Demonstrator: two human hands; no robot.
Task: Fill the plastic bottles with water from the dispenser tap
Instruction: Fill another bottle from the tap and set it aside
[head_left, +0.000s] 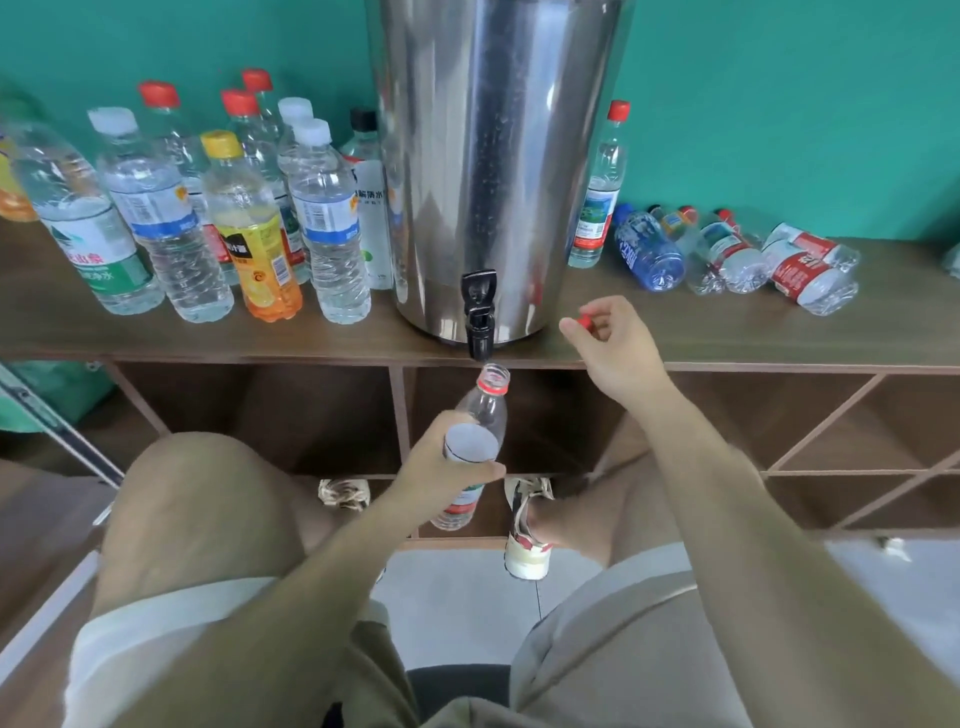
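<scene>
A steel water dispenser (493, 156) stands on the wooden shelf top (675, 332), its black tap (479, 312) jutting over the front edge. My left hand (441, 478) grips a clear plastic bottle (485, 415) around its middle. The bottle has no cap, and its open neck with a red ring sits just under the tap spout. No water stream is visible. My right hand (613, 348), right of the tap, pinches a small red cap (586, 322) between thumb and fingers.
Several capped bottles of water (327, 223) stand left of the dispenser. One upright bottle (600, 192) stands at its right, and several empty bottles (727, 254) lie beyond it. Open cubbies (753, 415) sit below the shelf top. My knees and feet are under the bottle.
</scene>
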